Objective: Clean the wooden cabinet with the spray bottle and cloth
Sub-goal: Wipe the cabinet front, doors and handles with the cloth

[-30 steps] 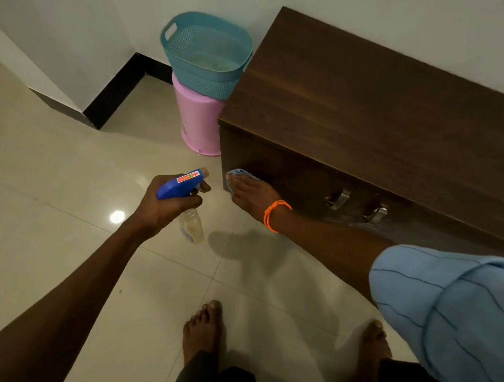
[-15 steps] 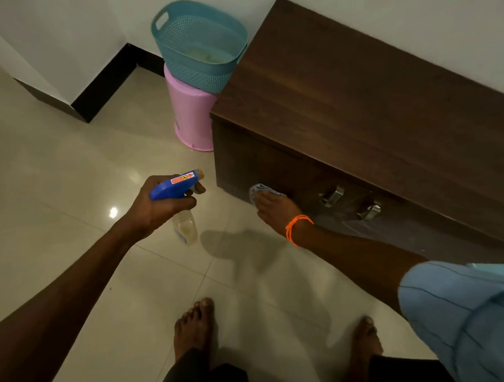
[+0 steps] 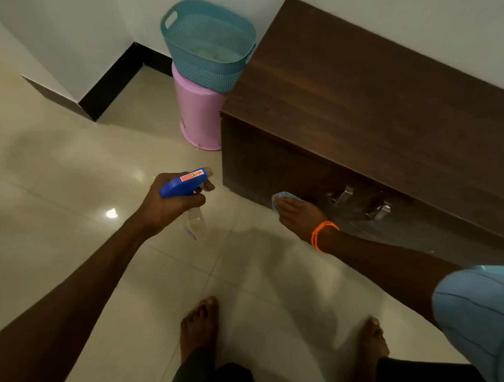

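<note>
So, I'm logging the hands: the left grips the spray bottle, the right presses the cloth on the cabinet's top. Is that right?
Not quite. The head view shows the right hand pressing the cloth against the cabinet front, beside the handles, not on its top. The left hand does grip the spray bottle.

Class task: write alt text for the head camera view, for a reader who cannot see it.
A person's right hand presses a blue cloth against the front of the wooden cabinet, while the left hand grips a spray bottle over the tiled floor.
</note>
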